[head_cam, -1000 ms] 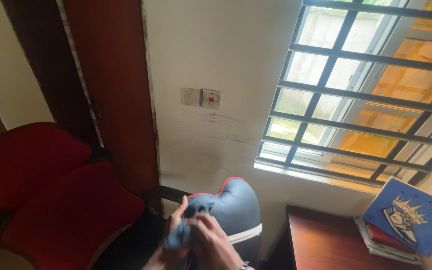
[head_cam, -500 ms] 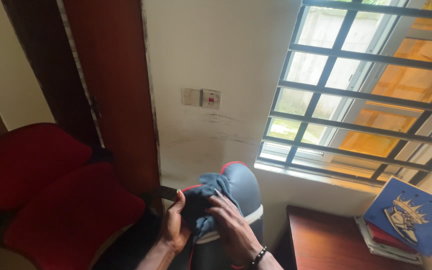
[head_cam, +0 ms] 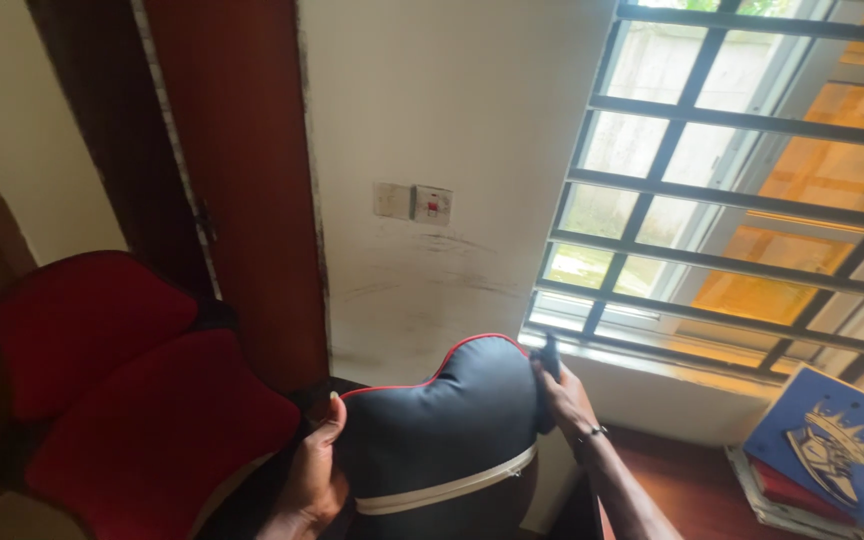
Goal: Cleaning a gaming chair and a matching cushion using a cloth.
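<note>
Both hands now flank the dark headrest point(head_cam: 442, 420), cloth swung round to its far side.

Half a second ago the right hand point(head_cam: 564, 398) rubbed the blue cloth point(head_cam: 550, 360) on the headrest's near face; now it's at 3 o'clock, grip closed around the cloth, only a dark tip showing. Left hand point(head_cam: 314, 470) braces the 9 o'clock edge, thumb up, fingers curled behind. The headrest sits low centre, red chair point(head_cam: 142, 420) at its 9 o'clock, barred window point(head_cam: 732, 190) at 1. The wiping seems to have shifted to the side panel.
</note>
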